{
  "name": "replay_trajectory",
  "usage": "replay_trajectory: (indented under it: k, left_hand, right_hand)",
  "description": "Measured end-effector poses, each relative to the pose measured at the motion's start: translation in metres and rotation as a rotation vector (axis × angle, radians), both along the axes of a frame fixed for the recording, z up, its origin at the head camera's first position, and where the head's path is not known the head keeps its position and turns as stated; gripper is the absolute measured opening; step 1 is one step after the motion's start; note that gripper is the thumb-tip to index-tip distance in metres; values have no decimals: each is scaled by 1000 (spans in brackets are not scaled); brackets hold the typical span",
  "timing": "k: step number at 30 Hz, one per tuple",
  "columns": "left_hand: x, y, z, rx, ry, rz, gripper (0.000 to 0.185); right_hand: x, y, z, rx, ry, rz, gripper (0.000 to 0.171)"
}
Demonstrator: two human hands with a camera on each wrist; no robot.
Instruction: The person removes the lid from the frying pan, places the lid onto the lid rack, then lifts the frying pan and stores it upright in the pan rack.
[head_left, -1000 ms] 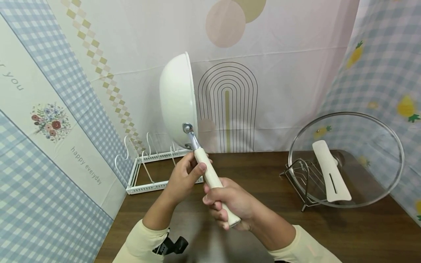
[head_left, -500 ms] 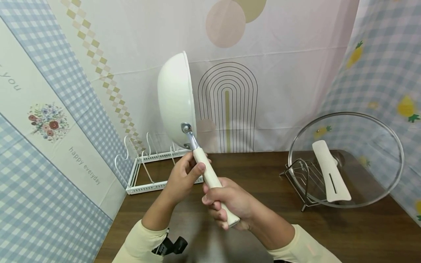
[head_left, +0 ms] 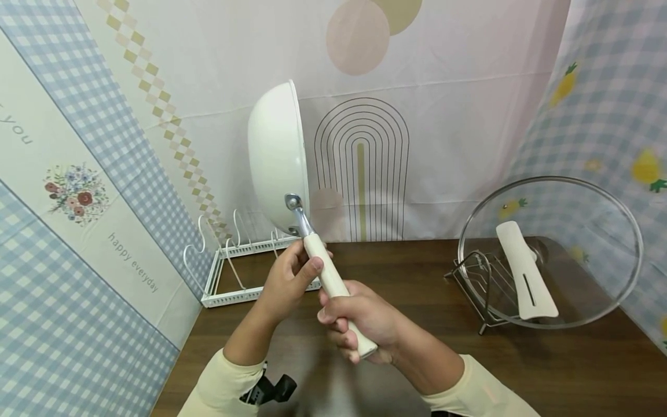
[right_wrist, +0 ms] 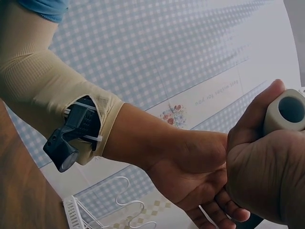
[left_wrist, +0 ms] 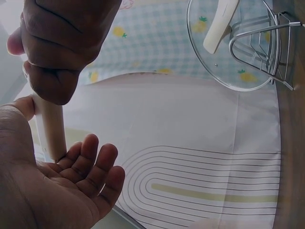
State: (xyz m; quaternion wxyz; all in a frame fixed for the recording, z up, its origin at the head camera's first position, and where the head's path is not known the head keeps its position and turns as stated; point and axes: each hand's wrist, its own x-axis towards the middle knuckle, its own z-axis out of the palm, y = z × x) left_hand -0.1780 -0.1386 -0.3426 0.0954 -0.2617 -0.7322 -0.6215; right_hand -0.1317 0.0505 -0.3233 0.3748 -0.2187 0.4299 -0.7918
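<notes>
A white pan is held up on its side above the back left of the brown table, its bottom facing left. My right hand grips the lower end of its cream handle. My left hand supports the handle higher up, just below the metal neck, with the thumb lying on it. In the left wrist view the left hand has relaxed, spread fingers, and the handle rests by the thumb under the right hand. The right wrist view shows the handle's end in the right hand's fist.
A white wire rack stands on the table's back left, just behind the hands. At the right a large glass lid with a white handle leans in a metal stand. Patterned cloth backdrops close in the left, back and right.
The pan and both hands have drifted slightly to the left. The grips on the handle look the same.
</notes>
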Motion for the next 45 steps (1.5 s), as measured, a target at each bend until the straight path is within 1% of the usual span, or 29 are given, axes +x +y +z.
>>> replay_trajectory:
  k: [13,25,33,45]
  left_hand:
    - [-1,-1,-4,4,-7,1,59]
    - [-1,-2,-6,-17,4,22,55]
    - [-2,-2,-10,-14,-15,24,50]
    - [-1,-2,-14,1,-52,29,51]
  right_hand:
    - [-1,-2,-4,-19,-11,20,16]
    - [-1,-4,-3,-27,-41,18,16]
    - [-2,-5,-5,-26,-62,22,16]
    - [-3,-6,-7,2,-90,2,17]
